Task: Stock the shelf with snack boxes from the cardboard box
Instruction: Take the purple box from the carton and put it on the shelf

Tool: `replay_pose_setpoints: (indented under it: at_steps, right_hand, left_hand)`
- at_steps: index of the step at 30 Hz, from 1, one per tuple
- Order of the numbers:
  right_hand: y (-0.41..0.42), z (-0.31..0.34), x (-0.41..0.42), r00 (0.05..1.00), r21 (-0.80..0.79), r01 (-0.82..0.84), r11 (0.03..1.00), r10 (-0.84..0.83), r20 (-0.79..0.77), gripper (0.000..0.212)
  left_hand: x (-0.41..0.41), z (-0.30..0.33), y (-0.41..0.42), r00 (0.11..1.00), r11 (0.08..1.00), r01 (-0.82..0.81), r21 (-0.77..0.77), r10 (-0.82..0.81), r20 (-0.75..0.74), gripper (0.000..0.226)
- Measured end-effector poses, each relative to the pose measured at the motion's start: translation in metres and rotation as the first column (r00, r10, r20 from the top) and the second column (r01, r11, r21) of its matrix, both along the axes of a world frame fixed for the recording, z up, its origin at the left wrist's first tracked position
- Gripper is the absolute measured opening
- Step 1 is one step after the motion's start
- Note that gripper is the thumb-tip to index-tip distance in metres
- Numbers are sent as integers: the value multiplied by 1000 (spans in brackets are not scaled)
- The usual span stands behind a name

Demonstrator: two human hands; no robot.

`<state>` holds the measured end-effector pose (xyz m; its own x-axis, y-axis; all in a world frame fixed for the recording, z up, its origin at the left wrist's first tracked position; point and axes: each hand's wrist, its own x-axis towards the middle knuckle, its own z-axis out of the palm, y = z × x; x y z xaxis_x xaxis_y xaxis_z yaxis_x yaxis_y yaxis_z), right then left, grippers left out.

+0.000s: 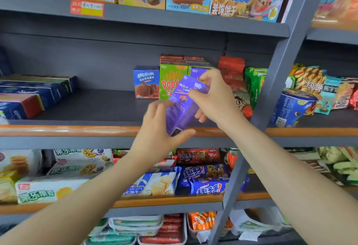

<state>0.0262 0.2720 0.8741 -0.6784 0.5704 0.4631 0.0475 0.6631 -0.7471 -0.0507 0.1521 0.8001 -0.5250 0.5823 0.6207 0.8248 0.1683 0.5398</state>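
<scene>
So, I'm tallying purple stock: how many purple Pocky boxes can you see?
2. One purple Pocky box is held tilted in both hands, left hand low, right hand high. One stands on the middle shelf behind, right of the green box. More may be hidden.

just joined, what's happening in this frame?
A person is stocking a shop shelf. Both hands hold one purple snack box, tilted, in front of the middle shelf: the left hand grips its lower end, the right hand its upper end. It isn't on the shelf yet. Green and purple boxes already stand right behind it.
</scene>
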Motion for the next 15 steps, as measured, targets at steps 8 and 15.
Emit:
replay_pose_setpoints:
  at_steps: [8, 15]
  right_hand:
    - [-17, 15, -2, 982, 149, -154, 977, 169, -88, 20]
    - [56, -19, -18, 993, 53, 104, 993, -101, -57, 32]
  left_hand:
    - [0, 18, 2, 975, 989, -46, 141, 14, 220, 23]
    - [-67, 36, 10, 721, 913, 77, 400, -328, 610, 29]
